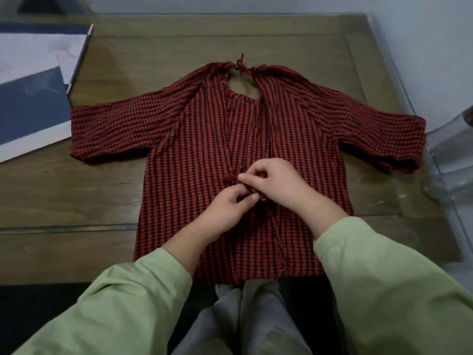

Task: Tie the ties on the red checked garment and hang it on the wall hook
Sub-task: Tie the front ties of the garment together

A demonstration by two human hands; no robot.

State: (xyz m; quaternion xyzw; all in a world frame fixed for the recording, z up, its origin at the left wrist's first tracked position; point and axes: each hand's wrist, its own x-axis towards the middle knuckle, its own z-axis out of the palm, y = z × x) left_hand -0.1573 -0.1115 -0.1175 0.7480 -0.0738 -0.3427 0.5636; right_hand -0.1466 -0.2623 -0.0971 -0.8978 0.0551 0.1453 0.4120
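Note:
The red checked garment (194, 139) lies flat on the wooden table (76, 196), sleeves spread left and right, its opening facing up. At the neck a tie (240, 64) is knotted in a bow. Over the middle of the opening, my left hand (225, 213) and my right hand (276, 185) meet, each pinching part of the dark red middle tie (231, 180). The fingers cover most of that tie, so its knot is hidden. No wall hook is in view.
Blue and white papers or folders (33, 93) lie on the table's left side. A clear plastic chair (453, 155) stands at the table's right edge. A pale wall (422, 34) runs behind and to the right. My green sleeves and grey trousers fill the foreground.

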